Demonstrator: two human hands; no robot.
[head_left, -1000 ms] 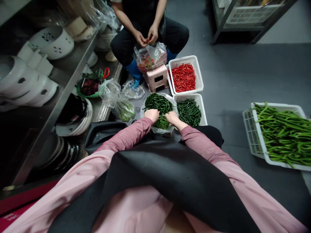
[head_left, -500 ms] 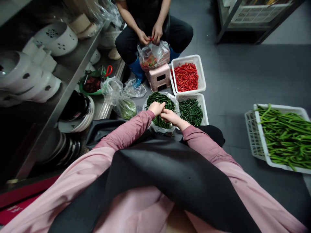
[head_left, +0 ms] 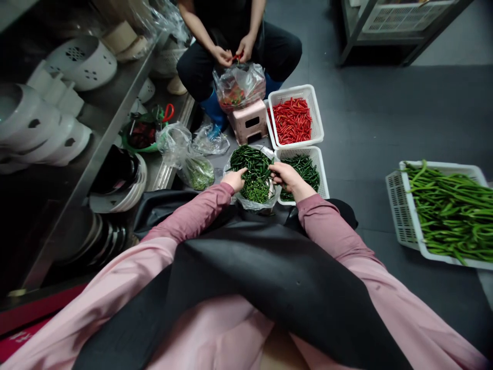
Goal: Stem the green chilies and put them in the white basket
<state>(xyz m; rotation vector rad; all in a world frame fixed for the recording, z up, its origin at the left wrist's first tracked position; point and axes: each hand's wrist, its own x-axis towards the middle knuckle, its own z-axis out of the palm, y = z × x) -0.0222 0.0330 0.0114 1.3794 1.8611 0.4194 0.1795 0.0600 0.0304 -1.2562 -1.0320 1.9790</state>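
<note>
In front of me a clear plastic bag [head_left: 259, 205] stands open, full of dark green chili peppers [head_left: 252, 158] with a lighter heap of stems [head_left: 254, 190] at its near side. My left hand [head_left: 234, 180] is at the bag's left side, fingers closed, the thumb and forefinger pointing inward over the stems; whatever they pinch is too small to name. Over the bag's right rim, my right hand [head_left: 288, 176] is curled around green chili peppers. Just beyond it sits a white basket [head_left: 322, 174] of green chilies [head_left: 306, 168], partly hidden by that hand.
Opposite, a person's hands [head_left: 234, 51] hold red chilies above a bag [head_left: 242, 87] on a pink stool [head_left: 248, 123]. A white basket of red chilies [head_left: 295, 121] stands beside it. Shelves [head_left: 115, 118] with crockery line the left. A basket [head_left: 402, 210] of long green peppers lies right.
My hands were together over the middle of the bag. They have parted: the left moved left, the right moved right toward the basket of green chilies with chili peppers in it.
</note>
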